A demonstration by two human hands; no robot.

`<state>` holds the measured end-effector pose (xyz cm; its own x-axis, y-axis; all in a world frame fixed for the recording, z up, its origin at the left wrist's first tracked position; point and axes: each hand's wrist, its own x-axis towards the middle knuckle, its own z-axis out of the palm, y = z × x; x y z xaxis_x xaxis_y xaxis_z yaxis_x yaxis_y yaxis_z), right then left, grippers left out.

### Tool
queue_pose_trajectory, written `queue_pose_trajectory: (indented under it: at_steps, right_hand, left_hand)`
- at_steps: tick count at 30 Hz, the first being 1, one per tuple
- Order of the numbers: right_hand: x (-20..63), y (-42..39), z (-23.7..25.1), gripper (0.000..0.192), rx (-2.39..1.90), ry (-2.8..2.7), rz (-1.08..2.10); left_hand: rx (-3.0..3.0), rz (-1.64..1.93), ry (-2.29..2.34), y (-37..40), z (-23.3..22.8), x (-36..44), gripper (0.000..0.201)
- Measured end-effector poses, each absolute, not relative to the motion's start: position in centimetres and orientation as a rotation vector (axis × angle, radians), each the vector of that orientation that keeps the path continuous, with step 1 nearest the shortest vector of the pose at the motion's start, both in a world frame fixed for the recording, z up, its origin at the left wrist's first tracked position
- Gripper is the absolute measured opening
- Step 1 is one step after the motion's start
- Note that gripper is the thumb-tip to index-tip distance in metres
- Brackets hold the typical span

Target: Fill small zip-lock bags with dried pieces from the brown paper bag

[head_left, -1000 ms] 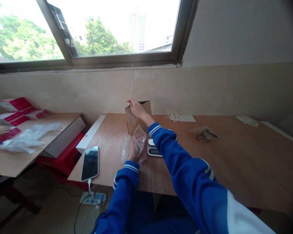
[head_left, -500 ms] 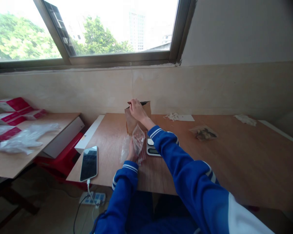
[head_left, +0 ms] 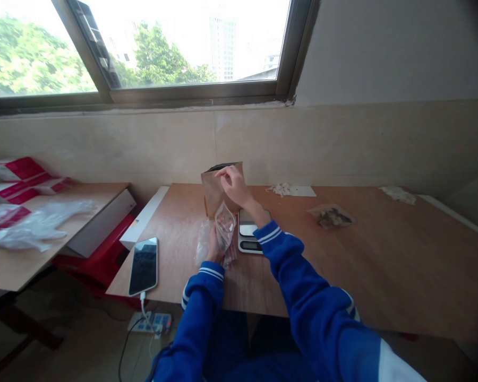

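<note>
My left hand is closed around a clear zip-lock bag, which it keeps upright with the mouth apart. Just behind that stands an open brown paper bag, its dark inside showing at the top. In front of the paper bag's rim hangs my right hand, fingers bent together; whatever may be between them is too small to make out. More clear plastic bags lie by my left hand. A white kitchen scale sits to its right, partly under my right forearm.
A phone with a charging cable lies at the table's left edge. Farther right is a filled clear packet. White scraps lie near the wall. Red-and-white boxes and plastic film occupy the left table.
My right hand has come out of the paper bag's mouth and moved right and toward me, uncovering more of the scale. My left hand still holds the zip-lock bag in place.
</note>
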<state>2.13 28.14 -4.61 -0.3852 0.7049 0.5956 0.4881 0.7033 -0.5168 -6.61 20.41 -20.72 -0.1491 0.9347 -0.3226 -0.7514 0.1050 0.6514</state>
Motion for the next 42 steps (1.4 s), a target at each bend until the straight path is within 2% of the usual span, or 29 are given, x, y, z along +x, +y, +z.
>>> queue_pose_trajectory:
  at_steps: [4,6,8,13,16,19,25,29,35,42]
  right_hand:
    - [4.7,24.8,-4.1,0.029,-0.896,-2.398,0.883]
    - [5.3,23.9,-4.7,0.026,-1.018,-2.551,0.966]
    - [5.3,23.4,-5.9,0.024,-1.123,-2.676,0.957]
    - [3.8,22.6,-9.2,0.021,-1.108,-2.824,0.872]
    - [3.1,22.2,-10.8,0.022,-1.119,-2.906,0.663]
    - [2.8,22.1,-11.9,0.028,-1.053,-3.025,0.629]
    - [2.7,21.8,-12.0,0.029,-1.083,-3.079,0.678]
    - [2.6,21.3,-11.7,0.027,-1.158,-3.121,0.628]
    - [2.3,21.1,-12.1,0.04,-1.169,-3.093,0.514]
    - [2.4,20.9,-12.2,0.034,-1.158,-3.158,0.444]
  left_hand:
    - [0.275,1.496,0.858,20.6,-21.0,-6.6,0.034]
    - [0.263,1.517,0.827,20.7,-21.1,-6.6,0.031]
    - [0.244,1.539,0.79,20.8,-21.3,-6.6,0.031]
    - [0.24,1.527,0.746,20.8,-21.5,-6.5,0.044]
    - [0.224,1.524,0.759,20.9,-21.7,-6.7,0.041]
    - [0.221,1.52,0.76,20.9,-22.0,-6.8,0.04]
    - [0.261,1.421,0.741,21.0,-22.8,-6.9,0.052]
    - [0.297,1.424,0.719,20.9,-22.8,-6.8,0.051]
    - [0.337,1.469,0.681,21.0,-22.6,-6.6,0.048]
    - [0.385,1.487,0.676,21.4,-23.5,-6.8,0.05]
